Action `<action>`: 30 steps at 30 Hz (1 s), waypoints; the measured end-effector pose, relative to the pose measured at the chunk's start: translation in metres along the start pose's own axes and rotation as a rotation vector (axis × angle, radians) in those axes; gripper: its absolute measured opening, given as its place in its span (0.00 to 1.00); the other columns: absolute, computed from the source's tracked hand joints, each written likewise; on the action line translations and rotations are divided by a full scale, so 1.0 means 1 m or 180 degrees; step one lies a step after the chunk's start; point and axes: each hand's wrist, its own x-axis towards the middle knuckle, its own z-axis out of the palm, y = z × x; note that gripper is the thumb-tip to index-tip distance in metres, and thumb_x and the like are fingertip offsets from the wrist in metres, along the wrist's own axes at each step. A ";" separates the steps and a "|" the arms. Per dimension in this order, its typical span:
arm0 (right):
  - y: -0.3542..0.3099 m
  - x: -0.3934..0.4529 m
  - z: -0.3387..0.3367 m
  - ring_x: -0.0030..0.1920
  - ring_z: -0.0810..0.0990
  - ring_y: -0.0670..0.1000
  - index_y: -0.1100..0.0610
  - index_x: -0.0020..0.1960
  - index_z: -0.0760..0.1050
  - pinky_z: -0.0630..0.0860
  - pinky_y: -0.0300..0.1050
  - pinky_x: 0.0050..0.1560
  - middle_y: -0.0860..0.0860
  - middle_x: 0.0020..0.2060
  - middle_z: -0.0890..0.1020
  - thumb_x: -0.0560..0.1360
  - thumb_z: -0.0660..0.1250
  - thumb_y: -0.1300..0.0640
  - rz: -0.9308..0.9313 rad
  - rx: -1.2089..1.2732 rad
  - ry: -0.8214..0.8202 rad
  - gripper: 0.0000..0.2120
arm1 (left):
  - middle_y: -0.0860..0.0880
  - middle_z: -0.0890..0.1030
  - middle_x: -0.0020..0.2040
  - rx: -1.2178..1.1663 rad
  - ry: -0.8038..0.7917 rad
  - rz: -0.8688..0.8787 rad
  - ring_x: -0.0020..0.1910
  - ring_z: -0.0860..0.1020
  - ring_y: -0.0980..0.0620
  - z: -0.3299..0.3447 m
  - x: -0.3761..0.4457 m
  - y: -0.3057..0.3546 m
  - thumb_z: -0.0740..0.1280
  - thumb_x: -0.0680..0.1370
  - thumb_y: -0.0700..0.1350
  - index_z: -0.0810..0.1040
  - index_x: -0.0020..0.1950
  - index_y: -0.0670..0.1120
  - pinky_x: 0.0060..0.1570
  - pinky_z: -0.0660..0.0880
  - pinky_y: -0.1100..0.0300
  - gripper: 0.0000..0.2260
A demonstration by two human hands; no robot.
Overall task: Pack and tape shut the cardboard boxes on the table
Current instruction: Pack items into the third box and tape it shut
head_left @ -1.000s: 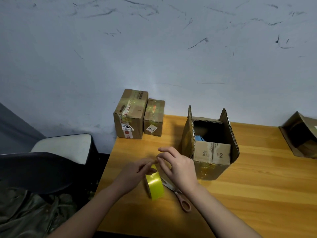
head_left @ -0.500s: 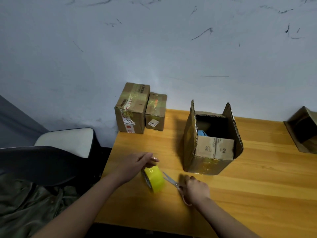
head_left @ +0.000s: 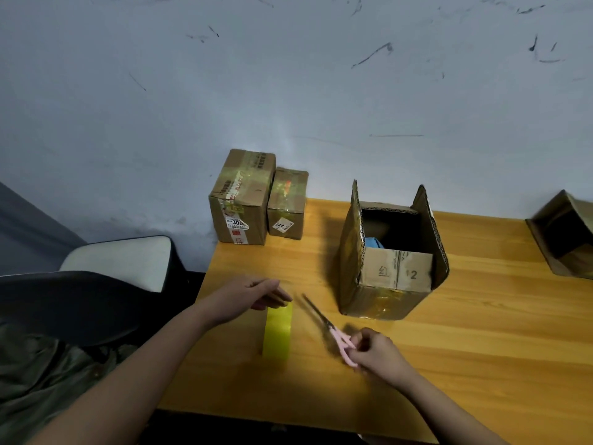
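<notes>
The open cardboard box (head_left: pixel 393 268) stands upright on the wooden table (head_left: pixel 481 332), right of the middle, its opening facing up. Its two long flaps stand up at the left and right sides; the near short flap, marked "12", hangs down over the front. Something blue (head_left: pixel 373 244) shows inside, low at the left.

In front of the box, to the left, the roll of yellow tape (head_left: pixel 277 330) stands on its edge, its band facing the camera. The left hand (head_left: pixel 247 295) is at the top of the roll, with fingers stretched toward the right and the thumb under them; they seem to pinch the tape end, but this is blurred. The right hand (head_left: pixel 375 353) grasps the pink handles of the scissors (head_left: pixel 324 324) with curled fingers. The scissors lie along a diagonal, with the blades pointing up-left into the space between the roll and the box.

At the far left corner of the table, two taped boxes, a larger one (head_left: pixel 240 203) and a smaller one (head_left: pixel 287 205), stand touching each other against the wall. Another open carton (head_left: pixel 564 232) lies at the right edge. A chair (head_left: pixel 118 264) stands left of the table.
</notes>
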 end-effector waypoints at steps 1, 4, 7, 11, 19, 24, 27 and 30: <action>-0.001 -0.005 -0.003 0.30 0.76 0.46 0.60 0.47 0.72 0.74 0.41 0.36 0.55 0.37 0.79 0.75 0.70 0.60 -0.0070 0.0487 -0.0048 0.07 | 0.53 0.85 0.50 0.0033 -0.0026 0.0001 0.52 0.82 0.56 -0.001 0.000 0.001 0.55 0.83 0.50 0.83 0.54 0.47 0.56 0.77 0.59 0.17; -0.007 -0.016 -0.011 0.34 0.70 0.44 0.62 0.48 0.68 0.69 0.36 0.39 0.57 0.41 0.73 0.74 0.73 0.57 -0.0468 0.0726 -0.0327 0.15 | 0.52 0.85 0.51 0.0095 -0.0054 0.0005 0.52 0.82 0.56 -0.001 -0.001 0.002 0.55 0.83 0.49 0.83 0.54 0.46 0.57 0.76 0.57 0.18; -0.012 -0.022 -0.015 0.35 0.66 0.43 0.62 0.53 0.63 0.64 0.37 0.37 0.52 0.41 0.71 0.68 0.76 0.45 -0.0535 0.0155 -0.0692 0.30 | 0.51 0.84 0.52 0.0110 -0.0085 0.0003 0.53 0.81 0.56 -0.002 -0.002 0.004 0.55 0.83 0.48 0.83 0.54 0.45 0.57 0.75 0.57 0.17; -0.018 -0.016 -0.013 0.36 0.69 0.45 0.51 0.51 0.63 0.63 0.42 0.35 0.51 0.43 0.77 0.60 0.71 0.28 -0.0739 -0.1296 -0.0250 0.34 | 0.49 0.84 0.52 0.0150 -0.0092 0.0018 0.53 0.81 0.55 -0.002 -0.004 0.005 0.54 0.83 0.47 0.83 0.53 0.45 0.57 0.75 0.57 0.17; -0.055 -0.007 0.002 0.41 0.71 0.48 0.49 0.51 0.60 0.65 0.44 0.36 0.43 0.44 0.71 0.64 0.70 0.30 -0.0902 -0.2338 -0.0012 0.31 | 0.51 0.84 0.51 0.0219 -0.0144 0.0002 0.52 0.81 0.57 -0.003 -0.006 0.003 0.54 0.83 0.49 0.83 0.52 0.47 0.57 0.75 0.58 0.17; -0.067 0.001 -0.002 0.39 0.75 0.51 0.51 0.49 0.63 0.67 0.44 0.36 0.46 0.42 0.77 0.64 0.67 0.27 -0.1068 -0.2712 0.0092 0.31 | 0.52 0.84 0.51 0.0224 -0.0171 0.0029 0.52 0.82 0.57 -0.003 -0.007 0.003 0.54 0.83 0.48 0.83 0.51 0.49 0.54 0.76 0.61 0.17; -0.072 0.006 -0.007 0.39 0.75 0.50 0.50 0.49 0.65 0.69 0.43 0.36 0.46 0.40 0.77 0.64 0.67 0.27 -0.1174 -0.2873 0.0111 0.30 | 0.52 0.84 0.51 0.0245 -0.0190 0.0009 0.52 0.81 0.57 -0.003 -0.007 0.003 0.54 0.83 0.49 0.83 0.51 0.50 0.54 0.76 0.61 0.17; -0.075 0.009 -0.011 0.38 0.75 0.49 0.50 0.47 0.67 0.71 0.43 0.37 0.45 0.39 0.77 0.65 0.67 0.28 -0.1229 -0.2955 0.0166 0.28 | 0.51 0.84 0.52 0.0281 -0.0163 0.0013 0.52 0.81 0.56 -0.004 -0.007 0.005 0.54 0.83 0.49 0.83 0.51 0.49 0.55 0.76 0.60 0.17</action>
